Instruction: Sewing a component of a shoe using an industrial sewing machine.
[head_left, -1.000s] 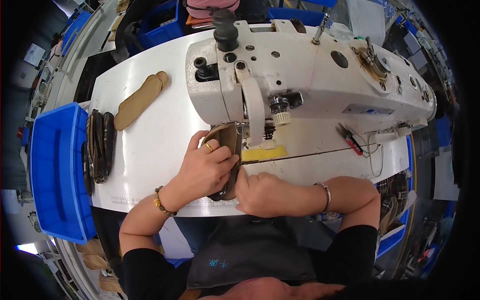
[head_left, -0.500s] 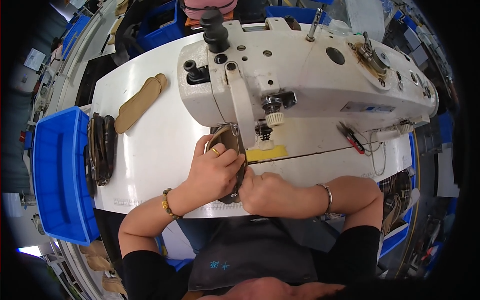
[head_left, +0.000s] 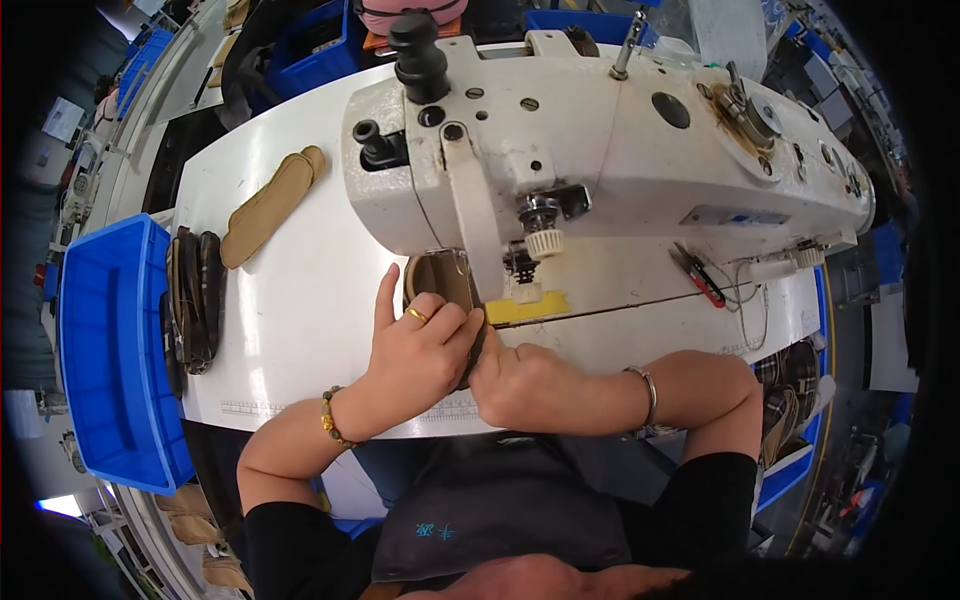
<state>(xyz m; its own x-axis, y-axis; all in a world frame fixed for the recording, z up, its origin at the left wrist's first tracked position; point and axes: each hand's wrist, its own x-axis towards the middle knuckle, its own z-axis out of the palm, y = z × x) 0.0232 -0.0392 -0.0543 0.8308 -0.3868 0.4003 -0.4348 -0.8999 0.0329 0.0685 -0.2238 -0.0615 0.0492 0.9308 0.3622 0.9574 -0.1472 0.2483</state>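
A brown slipper-like shoe piece with a raised rim (head_left: 438,278) lies under the needle end of a white sewing machine (head_left: 630,150). Its near end is largely covered by my hands. My left hand (head_left: 422,345) grips the piece's near part between curled fingers and thumb, its index finger pointing up along the left rim. Against the right side of the same piece, my right hand (head_left: 530,385) is closed, its index fingertip and thumb at the edge. The two hands nearly meet there.
Tan insoles (head_left: 270,210) lie at the table's left. Plaid shoe pieces (head_left: 195,300) stand beside a blue bin (head_left: 125,350) at the left edge. Red-handled thread snips (head_left: 698,275) rest at right, near a yellow strip (head_left: 528,307). More plaid pieces (head_left: 795,385) sit at far right.
The shoe piece has moved away from me, farther under the machine, so less of its near end shows. My left index finger has lifted off the rim and straightened.
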